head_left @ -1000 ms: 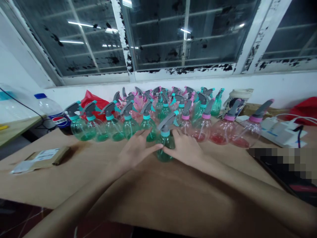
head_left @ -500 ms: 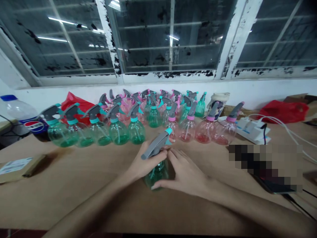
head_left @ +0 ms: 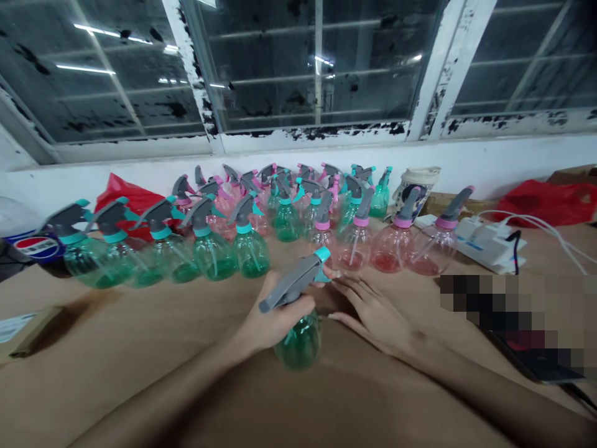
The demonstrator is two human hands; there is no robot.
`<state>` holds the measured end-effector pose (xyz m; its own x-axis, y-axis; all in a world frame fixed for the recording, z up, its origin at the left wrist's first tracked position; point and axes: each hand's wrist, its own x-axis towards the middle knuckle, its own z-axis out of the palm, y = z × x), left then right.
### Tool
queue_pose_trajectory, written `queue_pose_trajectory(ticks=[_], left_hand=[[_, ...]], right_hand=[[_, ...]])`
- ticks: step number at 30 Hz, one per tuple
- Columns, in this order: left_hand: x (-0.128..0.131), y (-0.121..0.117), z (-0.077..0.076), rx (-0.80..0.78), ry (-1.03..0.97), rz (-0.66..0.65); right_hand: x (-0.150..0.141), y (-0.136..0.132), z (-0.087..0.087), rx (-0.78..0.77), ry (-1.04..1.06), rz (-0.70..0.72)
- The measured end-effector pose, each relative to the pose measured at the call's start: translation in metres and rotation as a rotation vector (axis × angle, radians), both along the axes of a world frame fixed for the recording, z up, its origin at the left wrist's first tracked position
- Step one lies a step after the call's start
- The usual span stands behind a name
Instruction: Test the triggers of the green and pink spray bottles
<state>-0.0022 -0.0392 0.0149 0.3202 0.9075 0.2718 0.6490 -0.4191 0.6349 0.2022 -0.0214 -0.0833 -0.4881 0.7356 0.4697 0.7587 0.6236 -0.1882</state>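
A green spray bottle [head_left: 298, 342] with a grey and turquoise trigger head stands in front of me. My left hand [head_left: 275, 314] is wrapped round its neck, just under the head. To the right of the bottle, my right hand [head_left: 377, 311] holds nothing; its fingers are stretched out and apart, low over the table. Beyond the hands, green spray bottles [head_left: 214, 255] line up on the left and pink spray bottles [head_left: 392, 249] on the right. Green liquid shows in the bottoms of the green ones, reddish liquid in the pink ones.
More spray bottles crowd by the wall behind. A Pepsi bottle [head_left: 32, 242] and a flat brown package [head_left: 32, 333] lie at the left. At the right are a patterned cup [head_left: 415, 190], a white power strip [head_left: 489, 242] with cables, a phone [head_left: 536, 361] and a red bag [head_left: 545, 202].
My right hand has let go of the green spray bottle and moved off to the right. My left hand keeps hold of it. The view has shifted slightly.
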Motion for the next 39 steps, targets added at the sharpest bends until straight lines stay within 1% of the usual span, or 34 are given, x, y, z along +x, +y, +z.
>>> queue_pose_trajectory(ticks=[2, 6, 11, 14, 16, 18, 21, 23, 25, 29, 34, 39], left_hand=[[-0.001, 0.002, 0.000, -0.021, -0.052, -0.009], [-0.003, 0.005, 0.003, -0.070, -0.086, -0.110], [-0.003, 0.005, 0.009, -0.140, -0.163, -0.215], [-0.001, 0.006, 0.012, -0.149, -0.192, -0.255], [0.000, 0.009, 0.012, -0.130, -0.188, -0.238], [0.001, 0.012, 0.010, -0.108, -0.190, -0.172], [0.003, 0.016, 0.006, -0.139, -0.198, -0.099], [0.003, 0.017, 0.005, -0.174, -0.183, -0.090], [0.005, 0.016, 0.005, -0.160, -0.167, -0.097], [0.010, 0.014, 0.006, -0.040, -0.123, -0.129], [0.012, 0.015, 0.002, 0.051, -0.047, -0.090], [0.010, 0.014, 0.002, 0.027, -0.061, -0.094]], right_hand=[[-0.001, 0.001, -0.002, -0.023, -0.029, -0.007], [-0.001, 0.001, -0.006, -0.031, -0.065, 0.001], [-0.001, 0.000, -0.006, -0.025, -0.035, -0.003], [-0.001, -0.001, -0.006, -0.034, -0.033, -0.006], [-0.001, -0.001, -0.007, -0.030, -0.037, -0.024], [-0.001, -0.001, -0.008, -0.020, -0.019, -0.069], [0.000, -0.001, -0.010, -0.008, 0.023, -0.127], [0.000, 0.000, -0.011, -0.030, 0.029, -0.124], [0.001, 0.001, -0.013, -0.063, 0.027, -0.117], [0.002, 0.002, -0.016, -0.084, 0.004, -0.118], [0.004, 0.002, -0.017, -0.079, 0.004, -0.107], [0.006, 0.003, -0.019, -0.083, 0.004, -0.099]])
